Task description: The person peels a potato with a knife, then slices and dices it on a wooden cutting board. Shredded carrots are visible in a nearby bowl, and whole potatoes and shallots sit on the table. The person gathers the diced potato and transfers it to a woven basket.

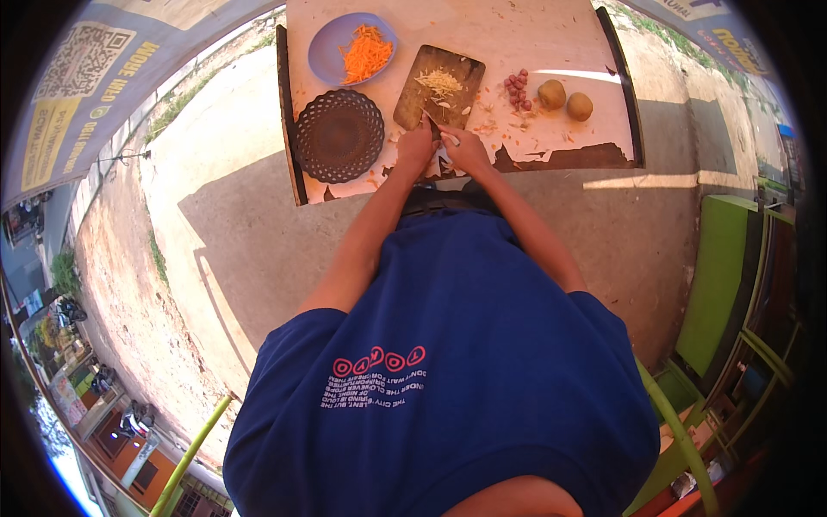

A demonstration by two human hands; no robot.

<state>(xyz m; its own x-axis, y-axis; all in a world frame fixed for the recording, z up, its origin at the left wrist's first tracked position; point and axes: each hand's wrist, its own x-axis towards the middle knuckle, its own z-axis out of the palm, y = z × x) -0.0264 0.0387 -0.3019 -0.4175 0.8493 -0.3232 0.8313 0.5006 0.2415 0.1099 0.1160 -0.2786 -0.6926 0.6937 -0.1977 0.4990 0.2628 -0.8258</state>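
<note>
My right hand (466, 152) grips a small knife (455, 139) at the near end of a dark wooden chopping board (409, 97). Its blade points up and left, towards the fingertips of my left hand (417, 147). Those fingers are drawn together beside the blade; whether they pinch something small is too fine to tell. Thin pale slivers, seemingly chopped garlic (440, 84), lie heaped mid-board. A whole pale clove (466, 110) rests near the board's right edge.
Left of the board are a purple plate (320, 55) with shredded carrot (367, 57) and a dark perforated plastic basket (339, 136). To the right lie small red shallots (519, 90) and two round brown potato-like vegetables (551, 95). Peelings litter the worn tabletop (555, 39).
</note>
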